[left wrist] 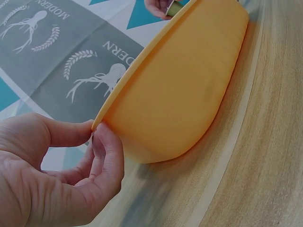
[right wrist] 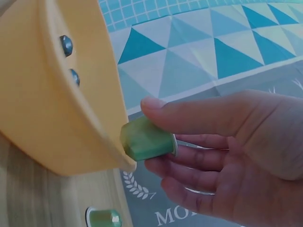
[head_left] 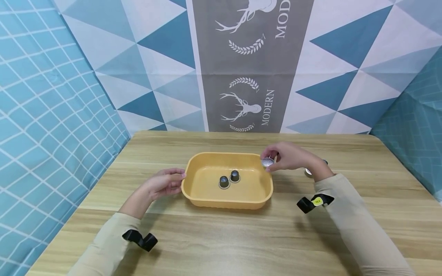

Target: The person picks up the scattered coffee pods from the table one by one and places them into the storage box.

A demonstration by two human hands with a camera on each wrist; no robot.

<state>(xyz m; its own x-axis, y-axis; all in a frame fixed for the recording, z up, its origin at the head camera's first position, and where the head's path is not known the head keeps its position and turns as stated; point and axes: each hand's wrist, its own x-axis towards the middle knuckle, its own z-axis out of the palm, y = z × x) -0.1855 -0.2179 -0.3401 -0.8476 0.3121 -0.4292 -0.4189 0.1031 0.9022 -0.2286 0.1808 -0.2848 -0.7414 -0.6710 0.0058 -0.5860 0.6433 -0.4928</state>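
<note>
A yellow plastic basin [head_left: 228, 203] stands on the table. My left hand [head_left: 165, 183] pinches its left rim between thumb and fingers, as the left wrist view also shows [left wrist: 71, 175]. Over the basin's right back corner, my right hand [head_left: 288, 156] holds a green coffee capsule [right wrist: 147, 138] by thumb and fingers. Its silver foil lid [head_left: 267, 162] faces the head camera. Two dark coffee capsules, one left [head_left: 224, 182] and one right [head_left: 235, 176], sit foil side down on the basin floor, close together.
Another green capsule [right wrist: 105, 218] lies on the table outside the basin, mostly hidden by my right forearm in the head view. Patterned cloth [head_left: 238, 96] hangs behind the wooden table [head_left: 228, 241], and blue checked cloth [head_left: 51, 115] hangs on the left.
</note>
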